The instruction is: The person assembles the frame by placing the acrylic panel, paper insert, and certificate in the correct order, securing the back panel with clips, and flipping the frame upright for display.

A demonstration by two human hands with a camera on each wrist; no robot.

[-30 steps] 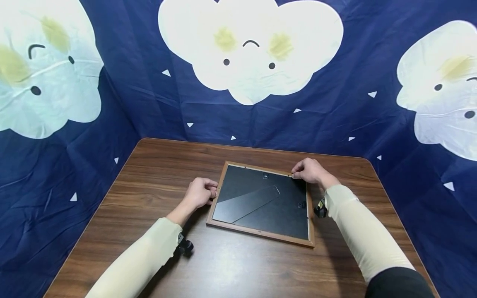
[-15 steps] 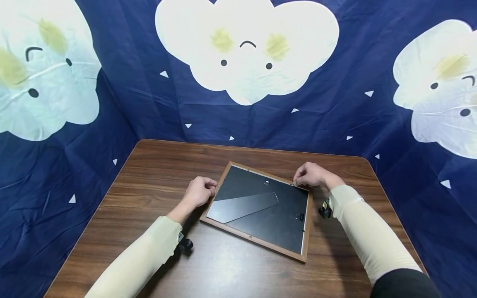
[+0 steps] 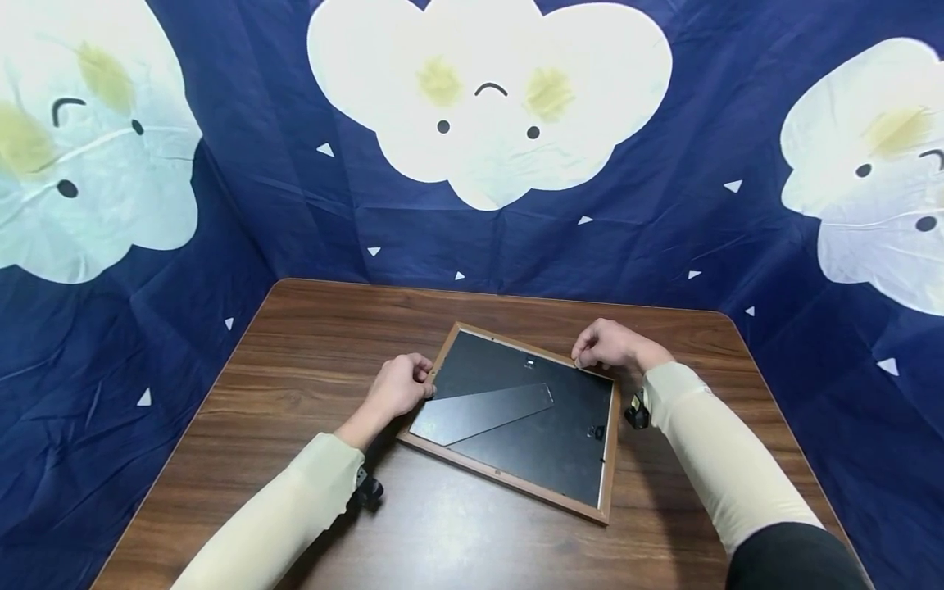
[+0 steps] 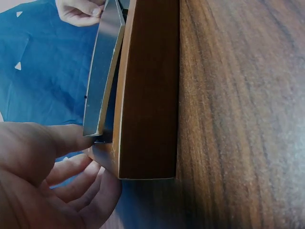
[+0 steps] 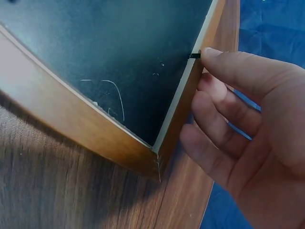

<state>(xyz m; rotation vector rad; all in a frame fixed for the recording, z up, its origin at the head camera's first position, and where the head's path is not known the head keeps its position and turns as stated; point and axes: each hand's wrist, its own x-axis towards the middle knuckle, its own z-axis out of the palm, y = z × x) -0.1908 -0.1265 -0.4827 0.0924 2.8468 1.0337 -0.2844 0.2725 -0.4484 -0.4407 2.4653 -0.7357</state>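
A wooden picture frame (image 3: 509, 483) lies face down, turned at an angle, its black backing (image 3: 501, 360) upward. The fold-out stand (image 3: 483, 414) points to the frame's left side; its end is slightly raised in the left wrist view. My left hand (image 3: 398, 387) holds the frame's left side, thumb by the stand's end and fingers curled along the outer edge. At the far edge near the right corner, my right hand (image 3: 610, 344) pinches the frame. In the right wrist view its thumb (image 5: 212, 53) presses beside a small black metal tab (image 5: 195, 56), fingers against the outer side.
The frame rests on a brown wood-grain table (image 3: 332, 328). Behind and at both sides hangs dark blue cloth (image 3: 295, 213) with white clouds. A small black hanger (image 3: 597, 432) sits on the backing near its right side.
The frame has turned clockwise, its near right corner coming closer to me. My right hand shifted back a little to the left along the far edge. My left thumb has moved onto the frame.
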